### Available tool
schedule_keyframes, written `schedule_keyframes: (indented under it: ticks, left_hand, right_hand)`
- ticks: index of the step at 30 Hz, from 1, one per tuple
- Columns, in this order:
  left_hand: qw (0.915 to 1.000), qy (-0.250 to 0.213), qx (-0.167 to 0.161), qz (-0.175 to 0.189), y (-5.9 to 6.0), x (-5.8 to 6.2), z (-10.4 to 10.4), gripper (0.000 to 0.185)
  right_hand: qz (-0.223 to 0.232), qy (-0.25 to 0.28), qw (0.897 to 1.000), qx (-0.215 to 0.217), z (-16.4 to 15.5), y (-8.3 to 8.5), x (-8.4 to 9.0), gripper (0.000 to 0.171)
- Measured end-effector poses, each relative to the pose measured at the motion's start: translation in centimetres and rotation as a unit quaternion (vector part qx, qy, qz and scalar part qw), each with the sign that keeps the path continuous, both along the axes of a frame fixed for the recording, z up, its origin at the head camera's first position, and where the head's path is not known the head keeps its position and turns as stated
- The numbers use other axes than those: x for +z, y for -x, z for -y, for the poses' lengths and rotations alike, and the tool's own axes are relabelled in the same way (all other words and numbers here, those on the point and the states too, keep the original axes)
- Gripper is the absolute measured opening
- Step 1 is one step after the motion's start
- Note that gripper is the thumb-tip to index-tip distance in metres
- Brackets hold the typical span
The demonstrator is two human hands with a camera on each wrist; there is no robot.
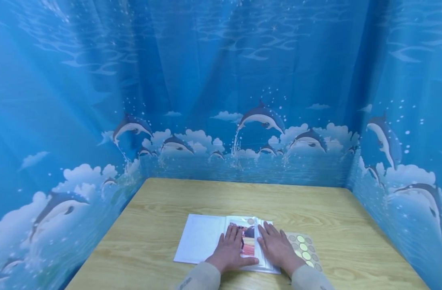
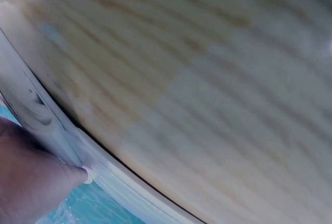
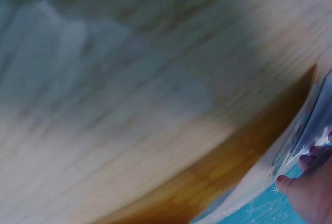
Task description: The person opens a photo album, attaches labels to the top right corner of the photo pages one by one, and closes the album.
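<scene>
— What is on the desk [image 1: 163,209]?

— A pale wooden desk, walled on three sides by a blue curtain [image 1: 221,80] printed with dolphins and clouds. Near the front edge lies an open photo album [image 1: 203,237], its white left page spread flat and a colour photo showing by the spine.

— And the hands?

— Both lie flat on the album, fingers straight and slightly spread, gripping nothing. The left hand [image 1: 231,247] presses on the photo page just left of the spine; the right hand [image 1: 277,245] presses on the stack of pages just right of it. I judge they are placed so to keep the pages from springing up.

— Anything else nearby?

— A tan sheet of round stickers [image 1: 305,247], some yellow-green, lies just right of the album, partly under the right wrist. Beige sleeves cover both forearms. The wrist views are blurred, showing only wood grain and page edges.
</scene>
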State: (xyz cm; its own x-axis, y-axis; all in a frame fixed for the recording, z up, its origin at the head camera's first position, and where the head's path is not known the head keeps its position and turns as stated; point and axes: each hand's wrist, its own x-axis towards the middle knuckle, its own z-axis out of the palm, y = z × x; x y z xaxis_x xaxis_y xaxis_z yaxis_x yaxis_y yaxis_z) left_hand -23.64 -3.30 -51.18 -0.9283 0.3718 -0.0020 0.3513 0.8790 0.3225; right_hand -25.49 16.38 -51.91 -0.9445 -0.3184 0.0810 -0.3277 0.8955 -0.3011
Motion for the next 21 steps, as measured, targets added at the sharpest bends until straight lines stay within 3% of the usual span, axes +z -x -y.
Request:
schedule_keyframes:
  ticks: [6, 12, 21]
  left_hand:
    - [0.9996, -0.011, -0.010, 0.026, -0.2, 0.6, 0.4, 0.122]
    - [0.9986, -0.032, -0.009, 0.040, -0.3, 0.8, 0.7, 0.123]
    - [0.9992, -0.033, -0.018, 0.013, -0.1, 0.5, 1.1, 0.117]
  right_hand:
    - [0.000, -0.004, 1.000, -0.001, 0.1, 0.0, -0.1, 0.053]
    - [0.001, -0.008, 1.000, 0.005, 0.1, -0.2, -0.1, 0.054]
    - [-0.002, -0.017, 1.000, -0.002, 0.1, 0.1, -0.4, 0.054]
